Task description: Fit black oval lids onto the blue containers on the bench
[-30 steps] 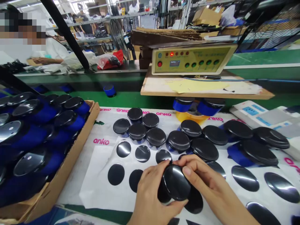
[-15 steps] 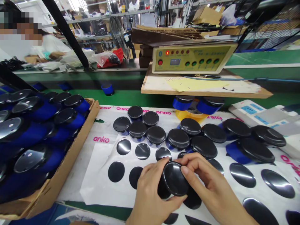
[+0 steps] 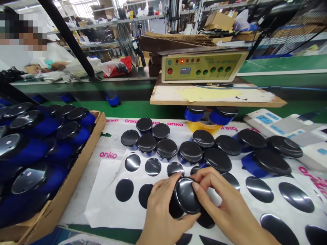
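Observation:
A round unit with a glossy black top (image 3: 187, 195) is held tilted over the sheet, low in the middle of the view. My left hand (image 3: 163, 207) is wrapped round its left side and lower edge. The thumb and fingers of my right hand (image 3: 217, 197) press at the upper right of its rim. Beneath lies a white sheet (image 3: 109, 211) bearing several black discs (image 3: 124, 190). Just beyond stand several blue units with black tops (image 3: 190, 152). My hands hide part of the sheet and the lower side of the held unit.
At left, a cardboard box (image 3: 84, 161) holds several blue units. A control box (image 3: 201, 68) sits on a wooden shelf (image 3: 217, 102), with a yellow ring (image 3: 201, 126) below. White devices (image 3: 265, 119) lie at right. A person (image 3: 51, 54) is at the back left.
The view has shifted slightly, moving most of the scene a little left. My hands keep their grip on the unit, with my right fingers still at its rim.

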Demonstrator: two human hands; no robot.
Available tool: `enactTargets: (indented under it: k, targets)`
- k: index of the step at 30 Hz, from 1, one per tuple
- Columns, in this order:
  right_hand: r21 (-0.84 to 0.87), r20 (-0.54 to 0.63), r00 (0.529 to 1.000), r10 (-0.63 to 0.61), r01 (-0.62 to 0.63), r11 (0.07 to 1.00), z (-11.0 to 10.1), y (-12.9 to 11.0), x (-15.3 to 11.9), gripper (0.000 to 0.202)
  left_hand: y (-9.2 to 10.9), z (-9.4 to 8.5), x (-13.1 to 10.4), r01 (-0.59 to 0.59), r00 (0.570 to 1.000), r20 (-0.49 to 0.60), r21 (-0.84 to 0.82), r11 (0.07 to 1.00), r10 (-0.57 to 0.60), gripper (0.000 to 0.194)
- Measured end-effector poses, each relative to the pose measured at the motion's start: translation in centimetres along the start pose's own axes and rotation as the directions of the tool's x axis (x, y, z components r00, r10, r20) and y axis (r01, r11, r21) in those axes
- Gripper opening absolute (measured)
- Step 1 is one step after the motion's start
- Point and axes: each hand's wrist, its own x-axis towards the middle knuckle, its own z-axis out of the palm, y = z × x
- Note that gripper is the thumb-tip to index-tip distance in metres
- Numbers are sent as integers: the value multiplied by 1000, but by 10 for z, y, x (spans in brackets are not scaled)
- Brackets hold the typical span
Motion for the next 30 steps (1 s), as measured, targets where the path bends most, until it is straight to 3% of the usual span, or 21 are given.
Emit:
enactTargets:
  k: [4, 7, 9, 11, 14, 16, 20, 30]
  targets:
    - [-223, 7, 999, 44, -42, 974, -7, 0, 0, 31, -2, -1, -3, 14, 1000, 23, -6, 1000, -13, 71]
    - [-325, 15, 997, 78, -69, 943, -21, 2, -4, 37, -1, -2, -1, 91, 996, -4, -9, 996, -91, 69]
    - [-300, 146, 985, 88, -41, 953, -31, 3, -9, 24, 3, -2, 3, 172, 984, -34, 1, 985, -172, 67]
    - [-277, 331, 941, 72, 24, 961, -36, 6, -16, 11, 7, 0, 6, 214, 973, -99, 59, 975, -208, 66]
    - [-312, 493, 869, 37, 137, 940, -34, 12, -23, 45, 9, 5, 3, 137, 972, -223, 264, 955, -78, 64]
    - [-334, 540, 842, 4, 210, 919, -29, 13, -22, 57, 6, 10, -4, 55, 980, -199, 382, 922, 24, 59]
    - [-374, 619, 785, 40, 249, 893, -27, 5, -11, 63, -5, 16, -15, 31, 992, -121, 426, 904, 23, 61]
    - [-208, 494, 861, -122, 253, 945, -42, -7, -8, 29, -17, 24, -14, -11, 969, -204, 533, 846, 141, 52]
